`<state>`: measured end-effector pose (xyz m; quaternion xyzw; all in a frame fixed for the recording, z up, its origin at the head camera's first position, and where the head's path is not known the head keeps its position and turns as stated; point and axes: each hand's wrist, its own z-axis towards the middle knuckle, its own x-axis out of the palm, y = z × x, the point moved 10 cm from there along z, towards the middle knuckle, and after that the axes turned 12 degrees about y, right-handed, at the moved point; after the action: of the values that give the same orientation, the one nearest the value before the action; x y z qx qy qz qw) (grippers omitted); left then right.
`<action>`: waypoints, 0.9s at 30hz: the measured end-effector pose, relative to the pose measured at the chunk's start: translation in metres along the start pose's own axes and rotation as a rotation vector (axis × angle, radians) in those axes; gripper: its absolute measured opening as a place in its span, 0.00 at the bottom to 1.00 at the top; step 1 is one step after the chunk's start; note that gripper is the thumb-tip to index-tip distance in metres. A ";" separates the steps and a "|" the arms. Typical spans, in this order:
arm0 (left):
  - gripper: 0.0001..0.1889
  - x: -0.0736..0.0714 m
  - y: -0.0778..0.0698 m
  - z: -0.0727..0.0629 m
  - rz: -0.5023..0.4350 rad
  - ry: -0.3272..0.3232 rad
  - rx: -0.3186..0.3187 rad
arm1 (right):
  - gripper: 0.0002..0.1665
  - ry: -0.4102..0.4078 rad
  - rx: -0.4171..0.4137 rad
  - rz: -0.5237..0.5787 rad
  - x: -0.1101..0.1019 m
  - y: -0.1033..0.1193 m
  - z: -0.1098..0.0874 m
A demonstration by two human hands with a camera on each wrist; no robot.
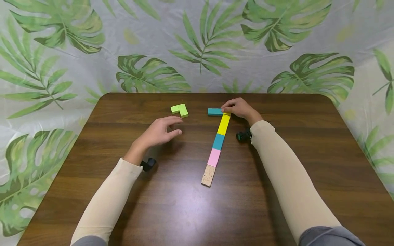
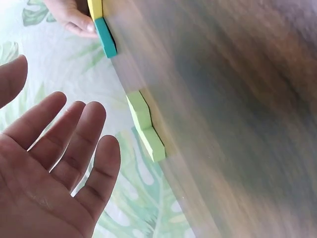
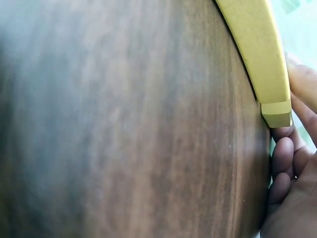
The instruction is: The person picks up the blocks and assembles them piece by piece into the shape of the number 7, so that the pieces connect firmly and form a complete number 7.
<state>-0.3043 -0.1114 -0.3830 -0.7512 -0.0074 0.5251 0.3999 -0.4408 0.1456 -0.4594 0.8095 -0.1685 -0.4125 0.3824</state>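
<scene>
In the head view my right hand (image 1: 239, 108) is at the far end of a row of flat blocks, fingers curled and pinching at the yellow block (image 1: 223, 124) there. Its fingertips are right by the teal block (image 1: 214, 112) that lies crosswise at this end. In the right wrist view, the fingers (image 3: 282, 156) sit beside the end of the yellow block (image 3: 257, 44), partly hidden behind it. My left hand (image 1: 160, 131) hovers with relaxed fingers and holds nothing. Just beyond it lie two light green blocks (image 1: 183, 110) set against each other in an L.
From the yellow block the row runs toward me through a second teal block (image 1: 218, 141), a pink block (image 1: 213, 157) and a bare wood block (image 1: 208, 175). All lie on a dark wooden table (image 1: 172, 205). A leaf-patterned cloth (image 1: 215, 44) hangs behind its far edge.
</scene>
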 end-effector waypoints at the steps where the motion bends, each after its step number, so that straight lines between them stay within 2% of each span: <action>1: 0.25 -0.001 0.003 0.001 -0.010 -0.003 -0.011 | 0.20 -0.001 -0.001 0.004 0.000 0.000 0.000; 5: 0.24 -0.008 0.017 0.009 -0.017 -0.041 -0.052 | 0.20 -0.005 -0.003 0.004 -0.001 0.000 0.001; 10: 0.21 -0.027 0.032 0.019 0.025 -0.138 -0.087 | 0.20 0.001 0.004 0.004 -0.001 -0.004 0.001; 13: 0.21 -0.037 0.040 0.020 0.026 -0.172 -0.119 | 0.20 0.009 -0.002 0.004 0.001 -0.004 0.001; 18: 0.20 -0.044 0.056 0.024 0.011 -0.172 -0.185 | 0.22 0.025 0.004 -0.003 0.004 -0.003 0.000; 22: 0.21 -0.043 0.070 0.034 0.017 -0.157 -0.236 | 0.23 0.024 0.016 -0.016 0.003 -0.004 0.001; 25: 0.22 -0.040 0.075 0.044 0.069 -0.129 -0.251 | 0.23 0.025 0.016 -0.011 0.003 -0.004 0.002; 27: 0.23 -0.037 0.074 0.050 0.142 -0.102 -0.252 | 0.23 0.025 0.011 -0.002 0.003 -0.003 0.001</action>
<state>-0.3912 -0.1477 -0.4058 -0.7664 -0.0403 0.5844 0.2634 -0.4401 0.1456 -0.4635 0.8169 -0.1652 -0.4018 0.3795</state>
